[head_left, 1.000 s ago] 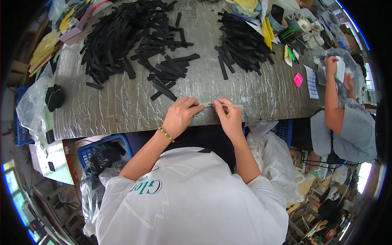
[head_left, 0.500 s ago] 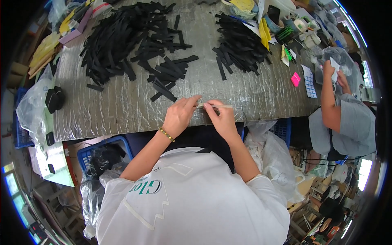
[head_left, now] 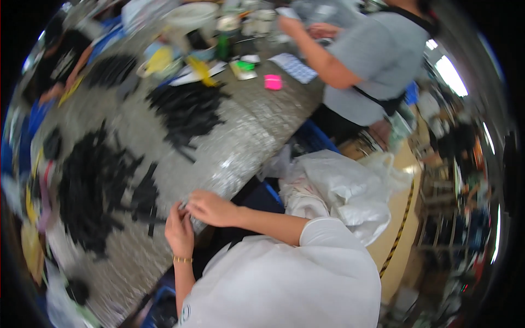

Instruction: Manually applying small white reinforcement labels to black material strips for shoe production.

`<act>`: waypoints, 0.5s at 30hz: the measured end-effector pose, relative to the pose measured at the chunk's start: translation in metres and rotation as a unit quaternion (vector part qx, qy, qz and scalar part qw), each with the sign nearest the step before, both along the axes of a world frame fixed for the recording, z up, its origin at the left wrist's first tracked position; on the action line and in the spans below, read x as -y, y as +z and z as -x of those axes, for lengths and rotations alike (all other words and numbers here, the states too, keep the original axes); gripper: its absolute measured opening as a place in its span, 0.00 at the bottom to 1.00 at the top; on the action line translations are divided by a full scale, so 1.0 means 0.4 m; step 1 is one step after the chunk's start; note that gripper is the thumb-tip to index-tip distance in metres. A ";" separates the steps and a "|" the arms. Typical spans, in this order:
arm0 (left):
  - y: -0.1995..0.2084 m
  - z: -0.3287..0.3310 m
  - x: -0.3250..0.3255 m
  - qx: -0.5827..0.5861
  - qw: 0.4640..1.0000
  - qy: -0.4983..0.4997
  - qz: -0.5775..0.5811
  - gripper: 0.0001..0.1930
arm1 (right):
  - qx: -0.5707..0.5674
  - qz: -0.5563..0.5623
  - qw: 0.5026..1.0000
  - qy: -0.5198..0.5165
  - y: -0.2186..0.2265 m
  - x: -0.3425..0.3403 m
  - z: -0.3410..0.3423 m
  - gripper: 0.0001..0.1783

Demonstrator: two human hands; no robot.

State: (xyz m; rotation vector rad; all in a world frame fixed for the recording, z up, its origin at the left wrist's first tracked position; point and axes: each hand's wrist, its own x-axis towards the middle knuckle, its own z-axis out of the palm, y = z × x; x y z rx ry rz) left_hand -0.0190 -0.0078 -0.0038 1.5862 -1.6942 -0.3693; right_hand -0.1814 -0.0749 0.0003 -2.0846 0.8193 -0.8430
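My two hands meet over the near edge of the table, fingertips together. My left hand [head_left: 179, 232], with a gold-coloured bracelet at its wrist, is closed in a pinch. From the right, my right hand [head_left: 212, 209] reaches across, its fingers also pinched. A small pale bit [head_left: 184, 207] shows between the fingertips, too blurred to name. Beside my left hand lies a small group of black strips [head_left: 145, 194]. A large heap of black strips [head_left: 90, 191] spreads farther left, and another heap [head_left: 183, 112] lies toward the far side.
The table [head_left: 235, 128] has a shiny, wrinkled covering. A pink pad [head_left: 273, 82] and a printed sheet [head_left: 294, 68] lie near its far right end. White plastic bags [head_left: 344, 186] bulge beside the right edge. A person in grey [head_left: 372, 60] works there; another in black [head_left: 63, 63] is far left.
My view has swung to the right, bringing more of the person in grey into sight. The pale thin strip that stuck out of my right hand no longer shows clearly. My hands stay together.
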 end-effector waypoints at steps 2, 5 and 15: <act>-0.028 -0.007 0.001 -0.015 1.000 -0.003 -0.004 0.19 | 0.006 0.099 0.995 0.030 -0.044 0.028 0.003 0.09; -0.024 -0.012 -0.006 -0.033 0.999 0.001 -0.020 0.18 | 0.003 0.150 0.988 -0.032 -0.071 0.049 0.014 0.10; -0.014 -0.038 0.019 0.069 0.991 -0.084 0.082 0.12 | -0.111 0.180 0.975 0.066 -0.087 0.117 0.032 0.10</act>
